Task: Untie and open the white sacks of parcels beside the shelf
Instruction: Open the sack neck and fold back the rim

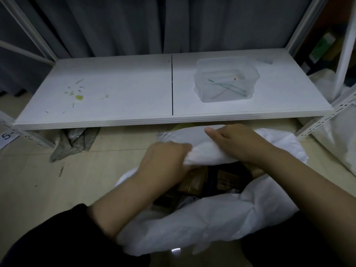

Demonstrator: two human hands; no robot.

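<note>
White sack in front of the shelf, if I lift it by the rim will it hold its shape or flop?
Probably floppy: the white sack bunches into soft folds where the left hand and right hand grip it. Likely heavy, since several parcels show inside. Unlikely to roll, as it sits slumped and wide.

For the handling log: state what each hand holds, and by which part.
Both hold the white sack by the rolled far rim of its open mouth: the left hand grips the rim's left end, the right hand further right.

Parcels (pixel 194 183) inside the sack (pixel 212 214) are dark, unreadable.
</note>
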